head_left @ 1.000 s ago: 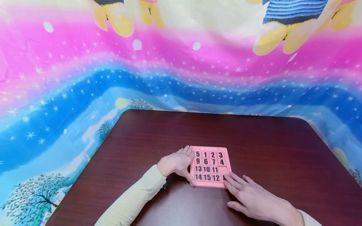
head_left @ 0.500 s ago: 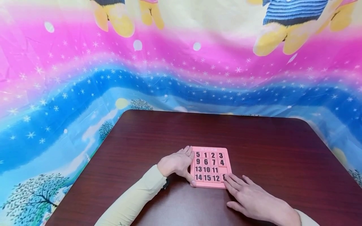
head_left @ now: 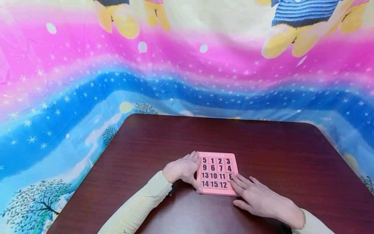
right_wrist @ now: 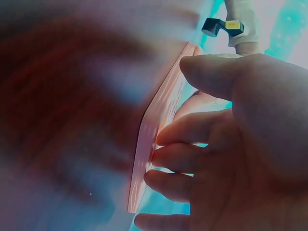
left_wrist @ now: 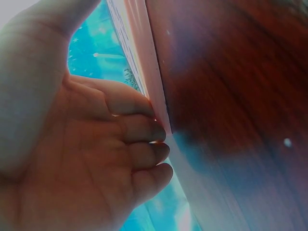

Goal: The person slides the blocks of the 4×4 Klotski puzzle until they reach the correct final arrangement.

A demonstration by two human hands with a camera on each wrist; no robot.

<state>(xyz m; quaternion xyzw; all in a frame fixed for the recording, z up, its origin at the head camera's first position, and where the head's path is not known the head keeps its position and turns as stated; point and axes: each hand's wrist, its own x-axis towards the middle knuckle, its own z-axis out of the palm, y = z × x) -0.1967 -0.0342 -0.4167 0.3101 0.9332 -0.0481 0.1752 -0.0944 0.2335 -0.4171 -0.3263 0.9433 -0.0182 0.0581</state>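
Observation:
A pink number slide puzzle (head_left: 217, 189) lies flat on the table in the head view. Its black-numbered tiles stand in rows: 5 1 2 3, then 9 6 7 4, then 13 10 11 8, with 14 15 12 and a vacant slot at the bottom right. My left hand (head_left: 183, 169) braces the puzzle's left side, thumb at the near corner and fingers along the upper edge. With fairly straight fingers, my right hand (head_left: 260, 195) touches the 8 tile (head_left: 230, 177), partly covering it. Both wrist views show fingertips at the puzzle's pink side edge (left_wrist: 151, 62).
The dark brown wooden table (head_left: 163, 136) extends around the puzzle, its rounded far corners in view. A printed cloth (head_left: 187, 74) in pink and blue hangs behind and beside it. A black strap with a yellow label (right_wrist: 224, 26) sits on my left wrist.
My right fingers have moved slightly away from me, sliding the 8 tile up from the bottom row into the gap beside 11. The bottom-right slot is now vacant. The left hand stays put.

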